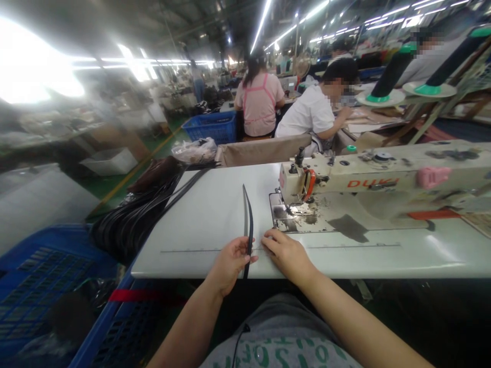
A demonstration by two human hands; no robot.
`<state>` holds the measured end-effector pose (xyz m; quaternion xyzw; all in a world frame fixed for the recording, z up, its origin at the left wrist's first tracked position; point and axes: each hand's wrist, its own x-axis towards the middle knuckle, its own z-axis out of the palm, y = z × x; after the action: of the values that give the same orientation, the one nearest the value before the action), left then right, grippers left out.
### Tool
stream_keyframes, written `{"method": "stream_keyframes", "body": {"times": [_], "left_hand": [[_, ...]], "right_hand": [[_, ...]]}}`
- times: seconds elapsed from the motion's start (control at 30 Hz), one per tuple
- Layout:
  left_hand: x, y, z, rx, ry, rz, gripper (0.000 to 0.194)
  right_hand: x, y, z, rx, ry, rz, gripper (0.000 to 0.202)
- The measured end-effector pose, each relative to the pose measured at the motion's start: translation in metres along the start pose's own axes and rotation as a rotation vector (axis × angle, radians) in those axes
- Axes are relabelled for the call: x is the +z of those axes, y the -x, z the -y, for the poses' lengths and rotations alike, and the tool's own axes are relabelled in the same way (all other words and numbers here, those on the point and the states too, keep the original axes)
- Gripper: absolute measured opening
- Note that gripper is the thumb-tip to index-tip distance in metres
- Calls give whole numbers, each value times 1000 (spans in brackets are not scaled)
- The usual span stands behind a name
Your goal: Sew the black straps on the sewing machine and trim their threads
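A narrow dark strap (pixel 251 225) stands out from my left hand (pixel 232 260), its thumb and fingers closed around the lower part. The strap's far end reaches up over the white table, and its near end hangs at the front edge. To the right, my right hand (pixel 287 253) rests on the tabletop with its fingers slightly bent and nothing visible in them. Its fingertips are apart from the strap, just in front of the sewing machine (pixel 368 179). The machine's needle area (pixel 293 209) is lit, and a dark scrap (pixel 348 227) lies on its bed.
A bundle of dark straps (pixel 126 227) hangs over the table's left end, above a blue basket (pixel 46 260). Thread cones (pixel 395 71) stand behind the machine. Two co-workers sit ahead, beyond a beige cloth panel (pixel 264 152). A ruler line (pixel 199 251) runs along the table (pixel 203 214).
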<state>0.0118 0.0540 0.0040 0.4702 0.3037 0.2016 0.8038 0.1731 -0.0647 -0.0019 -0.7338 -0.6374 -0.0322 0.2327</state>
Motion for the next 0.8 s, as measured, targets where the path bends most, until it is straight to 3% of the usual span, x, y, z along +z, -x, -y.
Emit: {"method": "stream_keyframes", "body": {"times": [0.27,0.47,0.6,0.7,0.8], "left_hand": [[-3,-4,6,29,-92,-5,44],[-5,-11,17,175,-411,-5,38],[-4,-3,25,226,-551,58,40],[-5,6,27,168,-625,64,43],[-8,13,26,165,-756,89,31]], "right_hand": [[-6,3,-2,20,-50,-4,31],[-14,3,20,65,-99,141,7],[-18,5,29,112,-142,217,8],[-20,5,31,181,-168,218,5],[-19,5,33,239,-154,204,14]]}}
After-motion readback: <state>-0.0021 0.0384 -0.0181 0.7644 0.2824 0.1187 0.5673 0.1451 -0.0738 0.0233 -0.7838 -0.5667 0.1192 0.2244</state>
